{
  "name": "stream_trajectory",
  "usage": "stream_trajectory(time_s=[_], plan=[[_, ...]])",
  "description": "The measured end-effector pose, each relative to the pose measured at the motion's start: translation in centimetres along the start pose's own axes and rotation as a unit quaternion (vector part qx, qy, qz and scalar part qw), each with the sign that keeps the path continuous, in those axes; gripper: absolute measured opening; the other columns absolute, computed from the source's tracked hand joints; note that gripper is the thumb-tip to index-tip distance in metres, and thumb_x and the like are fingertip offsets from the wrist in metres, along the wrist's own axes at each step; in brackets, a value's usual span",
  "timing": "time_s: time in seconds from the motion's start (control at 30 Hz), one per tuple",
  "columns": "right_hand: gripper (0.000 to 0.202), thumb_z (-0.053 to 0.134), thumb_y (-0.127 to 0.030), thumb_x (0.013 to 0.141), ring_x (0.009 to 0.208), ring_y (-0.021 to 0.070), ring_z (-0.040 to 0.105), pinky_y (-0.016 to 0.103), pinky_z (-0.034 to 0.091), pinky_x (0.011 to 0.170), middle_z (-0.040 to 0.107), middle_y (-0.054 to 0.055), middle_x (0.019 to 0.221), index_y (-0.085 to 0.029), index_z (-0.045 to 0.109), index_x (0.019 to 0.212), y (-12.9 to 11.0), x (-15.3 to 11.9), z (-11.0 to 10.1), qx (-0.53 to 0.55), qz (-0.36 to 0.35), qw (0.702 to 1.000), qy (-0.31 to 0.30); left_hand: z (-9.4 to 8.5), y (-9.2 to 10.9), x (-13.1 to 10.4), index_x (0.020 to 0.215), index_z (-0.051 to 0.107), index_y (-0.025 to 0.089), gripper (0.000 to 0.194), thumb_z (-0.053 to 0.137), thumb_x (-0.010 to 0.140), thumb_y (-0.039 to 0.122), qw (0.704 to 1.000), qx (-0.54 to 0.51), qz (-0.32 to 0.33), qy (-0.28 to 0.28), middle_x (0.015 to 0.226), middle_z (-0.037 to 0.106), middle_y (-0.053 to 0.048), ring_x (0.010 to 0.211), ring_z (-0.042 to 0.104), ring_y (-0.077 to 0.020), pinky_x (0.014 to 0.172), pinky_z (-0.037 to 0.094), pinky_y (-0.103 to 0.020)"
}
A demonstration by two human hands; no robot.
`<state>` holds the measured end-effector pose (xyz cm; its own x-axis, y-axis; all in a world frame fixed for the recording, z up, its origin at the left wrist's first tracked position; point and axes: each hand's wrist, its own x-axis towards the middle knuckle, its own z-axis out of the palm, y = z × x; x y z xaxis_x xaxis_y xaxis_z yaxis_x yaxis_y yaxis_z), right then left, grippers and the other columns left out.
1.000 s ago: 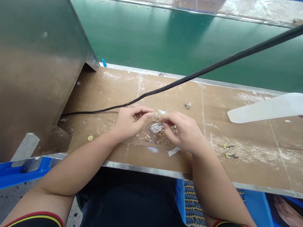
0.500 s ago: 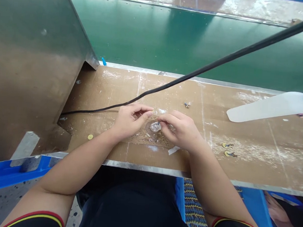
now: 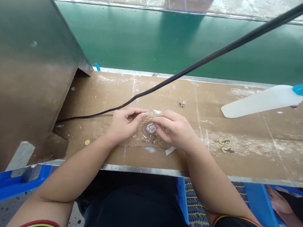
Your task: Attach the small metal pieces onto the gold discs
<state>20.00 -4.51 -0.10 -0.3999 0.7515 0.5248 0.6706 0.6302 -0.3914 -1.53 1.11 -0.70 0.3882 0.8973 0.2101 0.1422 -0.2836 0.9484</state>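
My left hand (image 3: 126,124) is closed in a pinch, thumb against forefinger, with a sliver of a small yellow piece (image 3: 146,113) at the tips. Opposite it, my right hand (image 3: 175,129) pinches a small dark part (image 3: 153,122), mostly hidden by the fingers. That part is just above a round, shiny, clear-looking blob (image 3: 150,128) on the cardboard; whether they touch I cannot tell. To the left lies a plain yellow disc (image 3: 87,142). At the right are two yellow discs with dark wired parts on them (image 3: 224,141). A small loose wired part (image 3: 181,104) lies beyond my hands.
A white bottle with a blue cap (image 3: 261,102) lies at the right. One black cable (image 3: 166,81) crosses above the cardboard-covered bench (image 3: 116,90). A metal housing (image 3: 27,66) stands left, a green belt (image 3: 133,39) behind. Below, a blue crate (image 3: 261,211) holds rows of parts; another person's hand (image 3: 280,202) is at lower right.
The view has shifted slightly. My right fingertips are a little nearer the shiny blob and the left hand. Both hands keep their pinch.
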Motion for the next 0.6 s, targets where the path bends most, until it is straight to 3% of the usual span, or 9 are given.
stream_trajectory(time_s=[0.17, 0.33, 0.5, 0.6], plan=[[0.020, 0.053, -0.015, 0.099, 0.084, 0.0125, 0.065, 0.028, 0.056, 0.075, 0.069, 0.004, 0.096, -0.018, 0.071, 0.107, -0.7, 0.4, -0.4, 0.078, 0.057, 0.992, 0.079, 0.0, 0.3, 0.5, 0.096, 0.077, 0.012, 0.044, 0.083, 0.083, 0.054, 0.983, -0.147, -0.111, -0.009, 0.090, 0.076, -0.012, 0.070, 0.072, -0.0151, 0.063, 0.062, -0.024], [0.021, 0.053, -0.016, 0.099, 0.083, 0.0101, 0.066, 0.025, 0.056, 0.076, 0.071, 0.003, 0.094, -0.017, 0.074, 0.103, -0.8, 0.8, -0.4, 0.139, 0.091, 0.976, 0.138, 0.0, 0.5, 1.0, 0.088, 0.071, 0.013, 0.049, 0.095, 0.068, 0.051, 0.944, -0.264, -0.197, -0.003, 0.085, 0.076, -0.010, 0.066, 0.070, -0.0121, 0.059, 0.058, -0.018], [0.015, 0.061, -0.019, 0.098, 0.080, 0.0085, 0.066, 0.021, 0.055, 0.073, 0.071, 0.002, 0.090, -0.015, 0.075, 0.099, -0.6, 1.0, -0.2, 0.192, 0.116, 0.961, 0.160, 0.1, 0.5, 1.1, 0.087, 0.067, 0.014, 0.051, 0.099, 0.065, 0.047, 0.926, -0.302, -0.228, 0.002, 0.084, 0.076, -0.006, 0.066, 0.069, -0.0092, 0.058, 0.055, -0.014], [0.015, 0.065, -0.025, 0.097, 0.081, 0.0089, 0.067, 0.020, 0.057, 0.073, 0.072, 0.004, 0.092, -0.014, 0.076, 0.098, -0.4, 1.0, 0.3, 0.252, 0.172, 0.938, 0.164, 0.0, 0.3, 1.1, 0.089, 0.066, 0.015, 0.050, 0.097, 0.068, 0.049, 0.928, -0.294, -0.230, -0.008, 0.088, 0.076, -0.006, 0.070, 0.071, -0.0103, 0.063, 0.058, -0.016]])
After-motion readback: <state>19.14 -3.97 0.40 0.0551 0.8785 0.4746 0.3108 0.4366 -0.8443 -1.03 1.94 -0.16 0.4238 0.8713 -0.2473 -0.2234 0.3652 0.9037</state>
